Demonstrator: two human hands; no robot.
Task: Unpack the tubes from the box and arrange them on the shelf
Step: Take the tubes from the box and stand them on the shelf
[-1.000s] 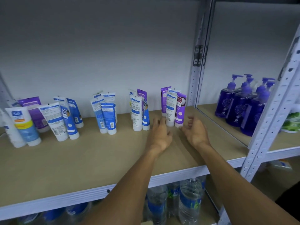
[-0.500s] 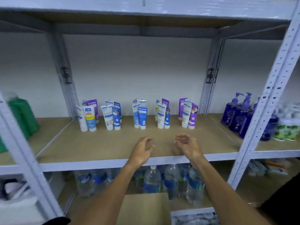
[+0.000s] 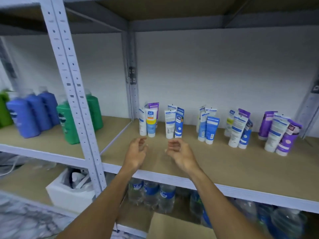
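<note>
Nearest, a brown cardboard surface cut off at the lower edge and blurred water bottles under the shelf; over its front rim, left hand and right hand, both empty, fingers loosely curled; farther back, white, blue and purple tubes standing cap-down in five clusters.

Tubes, white/blue/purple, stand upright cap-down in 5 clusters, in a row across ctr-right of frame, twd back of shelf.
</note>
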